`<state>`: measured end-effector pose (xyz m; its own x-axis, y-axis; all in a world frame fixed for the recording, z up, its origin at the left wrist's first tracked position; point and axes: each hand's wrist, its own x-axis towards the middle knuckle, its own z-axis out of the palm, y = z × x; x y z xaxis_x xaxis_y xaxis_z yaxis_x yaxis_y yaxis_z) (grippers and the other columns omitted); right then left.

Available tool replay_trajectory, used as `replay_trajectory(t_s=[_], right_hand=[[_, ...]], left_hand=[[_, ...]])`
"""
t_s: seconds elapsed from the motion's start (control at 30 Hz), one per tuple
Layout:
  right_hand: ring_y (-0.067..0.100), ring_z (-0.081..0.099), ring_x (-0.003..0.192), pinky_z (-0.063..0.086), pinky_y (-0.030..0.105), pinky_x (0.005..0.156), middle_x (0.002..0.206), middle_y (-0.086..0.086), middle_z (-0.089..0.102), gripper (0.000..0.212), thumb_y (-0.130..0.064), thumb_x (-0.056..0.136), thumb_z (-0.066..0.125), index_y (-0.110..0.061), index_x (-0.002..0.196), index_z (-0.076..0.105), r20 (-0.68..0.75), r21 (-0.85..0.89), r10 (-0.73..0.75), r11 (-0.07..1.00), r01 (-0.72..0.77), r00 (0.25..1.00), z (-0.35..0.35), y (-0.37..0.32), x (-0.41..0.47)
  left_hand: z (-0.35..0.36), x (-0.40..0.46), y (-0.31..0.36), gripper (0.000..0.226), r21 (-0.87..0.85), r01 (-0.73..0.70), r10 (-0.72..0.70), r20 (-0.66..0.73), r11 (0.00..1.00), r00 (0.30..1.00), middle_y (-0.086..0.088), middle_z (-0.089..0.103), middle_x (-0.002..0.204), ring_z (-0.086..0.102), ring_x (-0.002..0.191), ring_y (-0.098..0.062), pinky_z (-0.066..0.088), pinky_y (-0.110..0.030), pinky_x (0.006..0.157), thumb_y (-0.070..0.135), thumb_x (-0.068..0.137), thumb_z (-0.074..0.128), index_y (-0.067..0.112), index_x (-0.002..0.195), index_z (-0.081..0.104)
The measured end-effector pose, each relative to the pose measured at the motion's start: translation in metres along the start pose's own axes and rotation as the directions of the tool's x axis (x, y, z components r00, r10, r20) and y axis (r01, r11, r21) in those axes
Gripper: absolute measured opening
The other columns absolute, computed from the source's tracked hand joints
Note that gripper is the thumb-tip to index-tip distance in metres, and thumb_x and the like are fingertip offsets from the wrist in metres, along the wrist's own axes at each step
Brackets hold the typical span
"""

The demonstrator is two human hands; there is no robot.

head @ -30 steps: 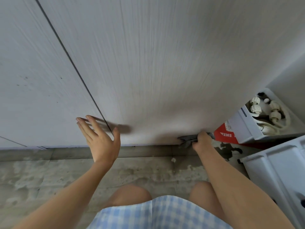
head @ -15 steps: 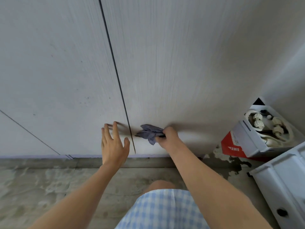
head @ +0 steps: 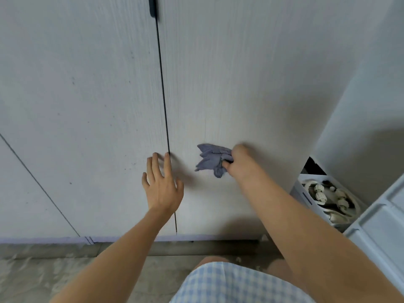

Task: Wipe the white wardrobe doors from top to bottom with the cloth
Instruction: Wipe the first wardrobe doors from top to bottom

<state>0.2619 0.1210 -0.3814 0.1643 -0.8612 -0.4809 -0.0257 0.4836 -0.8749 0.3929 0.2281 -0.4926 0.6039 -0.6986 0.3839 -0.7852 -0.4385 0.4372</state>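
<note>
1. Head view, lower door area: right hand (head: pixel 237 161) gripping the bunched grey-blue cloth (head: pixel 213 158), pressed to the right wardrobe door (head: pixel 240 84) at 3 o'clock of the door gap (head: pixel 162 95).
2. Moved within the last second: cloth up from the door's bottom edge at the far right, leftward and higher, now well above the plinth (head: pixel 196 238). Judged: bottom of one pass reached, stroke returning or a new strip started nearer the gap.
3. Left hand (head: pixel 161 186) spread wide, holding nothing, fingertips (head: pixel 167 156) at the gap; shifted rightward from the left wardrobe door (head: pixel 87 106) toward the seam. Contact with the panel not certain.
4. Dark specks noted on the left door; judged not yet wiped.
5. Surroundings: black handle (head: pixel 153 6) at 12 o'clock on the seam; open box (head: pixel 306 197) with white cord items at 4 o'clock of the cloth; pale plastic unit (head: pixel 382 226) beyond it; concrete floor (head: pixel 43 276) below.
6. Obstructions: box just beside the right door's lower corner, judged to cramp wiping there; left hand near the cloth's path.
</note>
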Motion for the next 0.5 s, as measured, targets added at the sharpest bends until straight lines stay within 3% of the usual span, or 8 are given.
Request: replay_trajectory(t_s=[0.07, 0.17, 0.2, 0.27, 0.3, 0.37, 0.43, 0.5], right_hand=[[0.018, 0.035, 0.042, 0.028, 0.018, 0.031, 0.054, 0.005, 0.039, 0.032, 0.0, 0.096, 0.032, -0.007, 0.065, 0.038, -0.038, 0.04, -0.056, 0.998, 0.058, 0.998, 0.009, -0.023, -0.015], [0.014, 0.041, 0.032, 0.021, 0.006, 0.027, 0.038, 0.004, 0.045, 0.026, 0.003, 0.095, 0.032, -0.009, 0.073, 0.039, -0.095, 0.039, -0.323, 0.944, 0.328, 0.941, 0.024, -0.049, -0.04], [0.016, 0.047, 0.044, 0.025, 0.008, 0.029, 0.048, 0.004, 0.048, 0.027, 0.005, 0.094, 0.033, -0.01, 0.072, 0.04, -0.105, -0.012, -0.433, 0.901, 0.434, 0.895, 0.029, -0.054, -0.048], [0.018, 0.053, 0.078, 0.042, 0.012, 0.053, 0.079, 0.003, 0.057, 0.026, 0.008, 0.09, 0.034, -0.009, 0.087, 0.054, -0.062, -0.072, -0.653, 0.757, 0.65, 0.754, 0.039, -0.059, -0.059], [0.016, 0.053, 0.092, 0.042, 0.01, 0.067, 0.097, 0.003, 0.06, 0.035, 0.008, 0.09, 0.034, -0.007, 0.107, 0.059, -0.03, -0.123, -0.766, 0.641, 0.758, 0.643, 0.044, -0.058, -0.064], [0.02, 0.054, 0.113, 0.04, 0.012, 0.084, 0.127, 0.006, 0.056, 0.049, 0.003, 0.089, 0.032, -0.008, 0.132, 0.052, 0.087, -0.367, -0.953, 0.241, 0.899, 0.291, 0.045, -0.047, -0.057], [0.031, 0.055, 0.117, 0.045, 0.027, 0.089, 0.133, 0.017, 0.053, 0.05, -0.001, 0.081, 0.037, -0.008, 0.126, 0.059, 0.315, -0.492, -0.949, -0.15, 0.857, 0.015, 0.04, -0.035, -0.037], [0.035, 0.06, 0.111, 0.053, 0.033, 0.083, 0.126, 0.017, 0.059, 0.051, 0.001, 0.073, 0.038, -0.012, 0.111, 0.07, 0.554, -0.527, -0.826, -0.444, 0.725, -0.104, 0.029, -0.018, -0.005]], left_hand=[[-0.018, 0.012, 0.009, 0.07, -0.012, -0.046, 0.046, -0.049, 0.999, 0.998, -0.016, 0.012, 0.154, 0.007, 0.143, -0.034, 0.018, -0.054, 0.11, 0.016, 0.086, 0.053, 0.013, 0.148, 0.021], [-0.048, 0.031, 0.022, 0.068, -0.013, -0.126, 0.123, -0.132, 0.992, 0.984, -0.018, 0.017, 0.152, 0.012, 0.141, -0.036, 0.021, -0.055, 0.108, 0.012, 0.083, 0.054, 0.012, 0.146, 0.027], [-0.057, 0.039, 0.026, 0.067, -0.012, -0.15, 0.146, -0.161, 0.989, 0.976, -0.017, 0.019, 0.152, 0.013, 0.141, -0.036, 0.022, -0.055, 0.107, 0.011, 0.082, 0.054, 0.013, 0.145, 0.029], [-0.079, 0.051, 0.031, 0.065, -0.001, -0.183, 0.178, -0.212, 0.983, 0.961, -0.016, 0.02, 0.151, 0.014, 0.14, -0.036, 0.023, -0.054, 0.107, 0.011, 0.083, 0.054, 0.015, 0.143, 0.03], [-0.088, 0.057, 0.032, 0.063, 0.009, -0.196, 0.193, -0.228, 0.981, 0.954, -0.016, 0.019, 0.151, 0.014, 0.141, -0.035, 0.023, -0.054, 0.107, 0.012, 0.084, 0.053, 0.015, 0.143, 0.031], [-0.099, 0.065, 0.03, 0.062, 0.038, -0.213, 0.216, -0.246, 0.976, 0.945, -0.017, 0.019, 0.152, 0.014, 0.141, -0.036, 0.023, -0.053, 0.108, 0.014, 0.086, 0.053, 0.015, 0.144, 0.031], [-0.107, 0.07, 0.024, 0.063, 0.074, -0.223, 0.234, -0.264, 0.972, 0.936, -0.019, 0.021, 0.152, 0.017, 0.14, -0.038, 0.025, -0.054, 0.107, 0.014, 0.085, 0.056, 0.013, 0.143, 0.032], [-0.109, 0.073, 0.018, 0.064, 0.102, -0.223, 0.243, -0.267, 0.969, 0.933, -0.022, 0.025, 0.15, 0.021, 0.139, -0.04, 0.028, -0.056, 0.104, 0.012, 0.082, 0.06, 0.01, 0.142, 0.035]])
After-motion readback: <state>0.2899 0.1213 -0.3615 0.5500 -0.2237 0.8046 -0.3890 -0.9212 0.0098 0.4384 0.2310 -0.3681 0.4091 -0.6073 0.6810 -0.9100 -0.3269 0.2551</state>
